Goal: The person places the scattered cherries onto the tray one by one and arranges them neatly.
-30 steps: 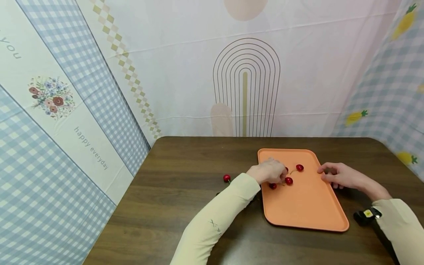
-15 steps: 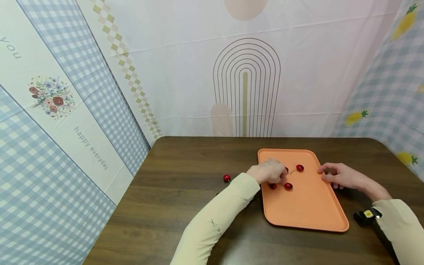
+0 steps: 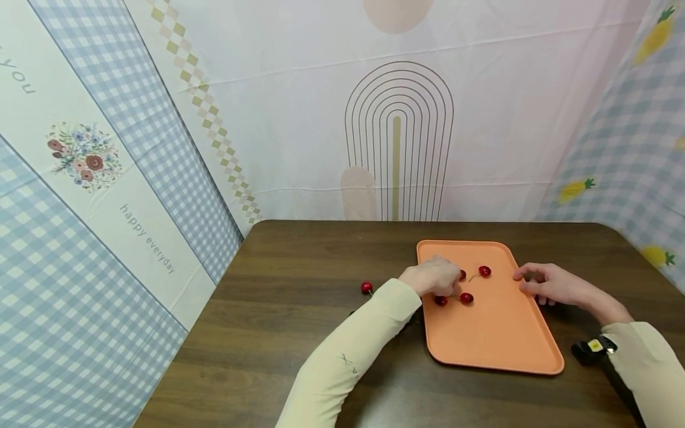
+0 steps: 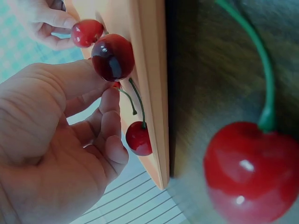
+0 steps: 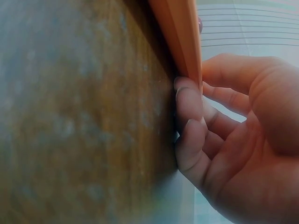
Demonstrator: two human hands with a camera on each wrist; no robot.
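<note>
My left hand (image 3: 436, 276) is over the orange tray (image 3: 492, 339), with thumb and fingertips drawn together among several red cherries. In the left wrist view, a dark cherry (image 4: 113, 57) sits beside the thumb, and another cherry (image 4: 139, 138) with a green stem lies below the fingers. A bit of red shows behind the fingertips; I cannot tell whether they pinch it. In the head view, one cherry (image 3: 467, 298) lies just nearer than the fingertips, another cherry (image 3: 484, 271) to their right. My right hand (image 3: 551, 283) grips the tray's right edge, some fingers beneath it.
A loose cherry (image 3: 366, 288) lies on the brown wooden table (image 3: 257, 339), left of the tray and beside the left sleeve (image 3: 348, 356). A black wrist camera (image 3: 593, 348) sits by the right sleeve. A printed cloth (image 3: 299, 131) hangs behind the table.
The cherry nearer than the left fingertips shifted toward me, then slightly back. The left fingertips drew back a little, showing more of the cherry beside them. My right hand stays on the tray.
</note>
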